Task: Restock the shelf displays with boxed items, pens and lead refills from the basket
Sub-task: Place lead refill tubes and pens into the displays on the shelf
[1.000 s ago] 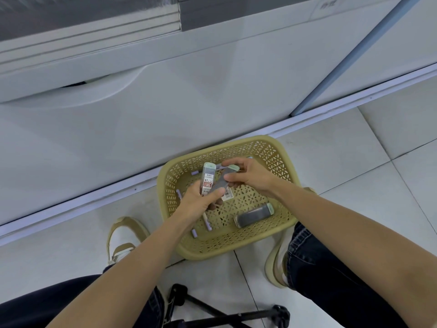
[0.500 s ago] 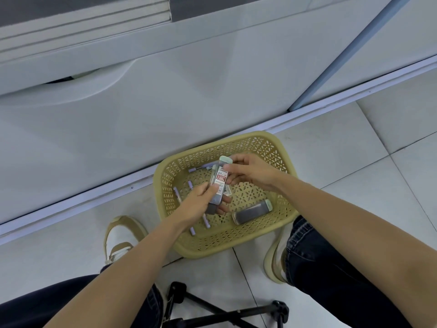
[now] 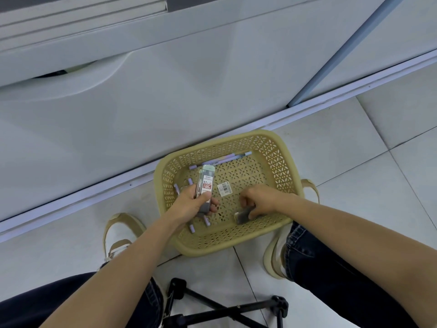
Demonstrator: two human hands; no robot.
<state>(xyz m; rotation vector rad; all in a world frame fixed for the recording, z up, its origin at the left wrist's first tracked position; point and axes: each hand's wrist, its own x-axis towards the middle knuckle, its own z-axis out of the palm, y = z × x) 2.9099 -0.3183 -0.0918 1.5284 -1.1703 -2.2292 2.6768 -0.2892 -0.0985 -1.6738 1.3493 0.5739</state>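
Where the basket (image 3: 267, 136) stands: on the tiled floor (image 3: 354, 150), with its far rim just beside the foot of the white shelf unit (image 3: 165, 102); one basket is counted.
Refill cases: at least three are counted, namely the held refill cases (image 3: 207, 183), which are stacked as two and raised upright over the left half of the basket, and one lying refill case (image 3: 243, 215) at its near right.
Pens (image 3: 227, 158): four purple ones are counted, two along the far wall of the basket and two on its left side.
Sticker (image 3: 224, 188): one barcode label is seen flat on the basket's bottom, between the hands.
Left hand (image 3: 189, 207): curled round the held refill cases, with the thumb pressed on the front one.
Right hand (image 3: 260, 200): curled down onto the lying refill case, which is pinched at one end.
Hidden: the middles of the two left pens and the lower ends of the stack are covered by the left hand; only "0.7" and "100" can be read on the print.
Cut off: the tripod (image 3: 227, 313) near the basket is clipped by the lower frame edge.
Edges and room: two shoes (image 3: 120, 230) are set at the basket's near corners; open tiles are seen to its right.
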